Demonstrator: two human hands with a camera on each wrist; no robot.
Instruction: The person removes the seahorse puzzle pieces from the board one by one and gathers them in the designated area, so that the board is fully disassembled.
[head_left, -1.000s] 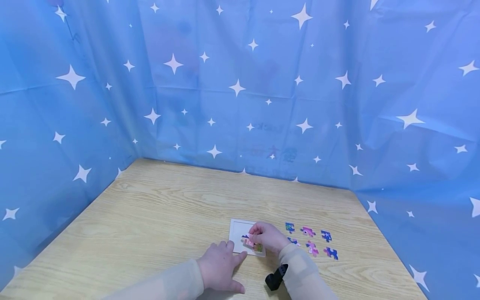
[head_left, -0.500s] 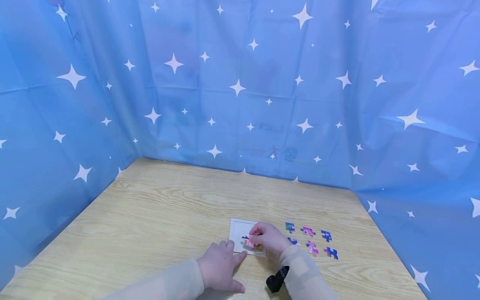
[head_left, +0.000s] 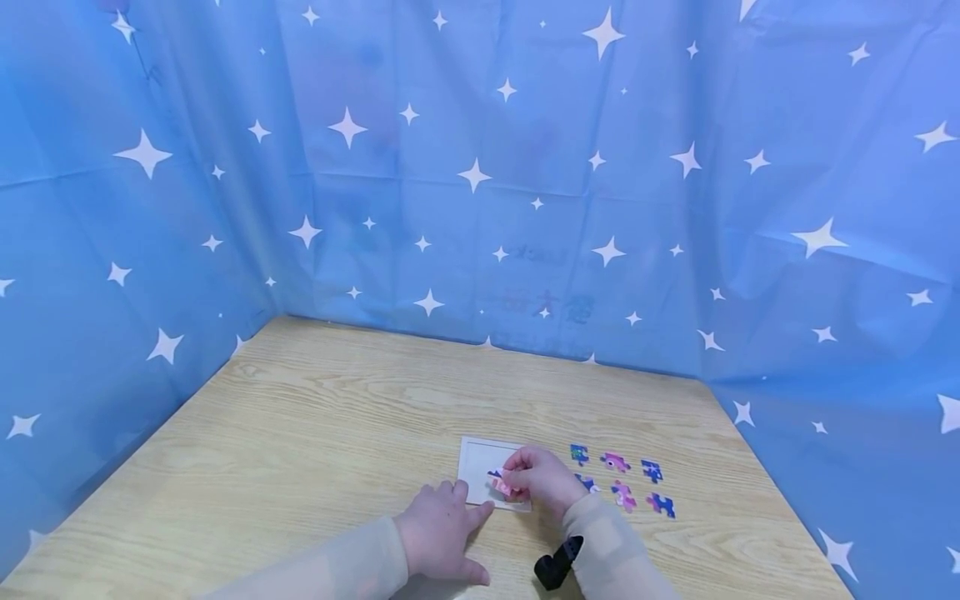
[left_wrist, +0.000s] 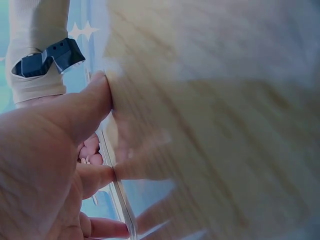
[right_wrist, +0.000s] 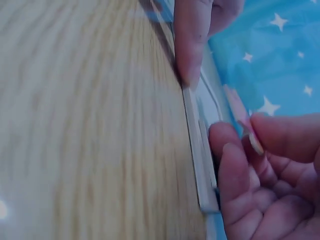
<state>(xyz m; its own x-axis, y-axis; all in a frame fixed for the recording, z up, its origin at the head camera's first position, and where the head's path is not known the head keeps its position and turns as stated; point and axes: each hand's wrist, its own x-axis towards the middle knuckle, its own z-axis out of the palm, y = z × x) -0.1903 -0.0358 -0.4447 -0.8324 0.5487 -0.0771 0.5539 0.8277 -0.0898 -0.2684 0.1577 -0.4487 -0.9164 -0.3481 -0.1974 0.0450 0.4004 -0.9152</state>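
Note:
A pink jigsaw piece (head_left: 501, 483) is pinched between the thumb and finger of my right hand (head_left: 547, 483), over the lower right part of a shallow white puzzle tray (head_left: 474, 460). In the right wrist view the held piece (right_wrist: 240, 110) is tilted up on edge, apart from the tray's rim (right_wrist: 196, 145). My left hand (head_left: 438, 533) lies at the tray's near left corner, fingers spread, fingertips touching the edge. Whatever lies in the tray beneath the right hand is mostly hidden.
Several loose jigsaw pieces, among them a pink one (head_left: 623, 496) and a blue one (head_left: 662, 505), lie in two rows right of the tray. A black wrist camera (head_left: 558, 563) sits on the right sleeve. A blue star-patterned curtain (head_left: 480, 208) borders the wooden table (head_left: 337, 417).
My right hand has shifted slightly right with the pink piece, which has tilted up. The yellow-green patch seen beneath it earlier is now covered. My left hand has stayed in place.

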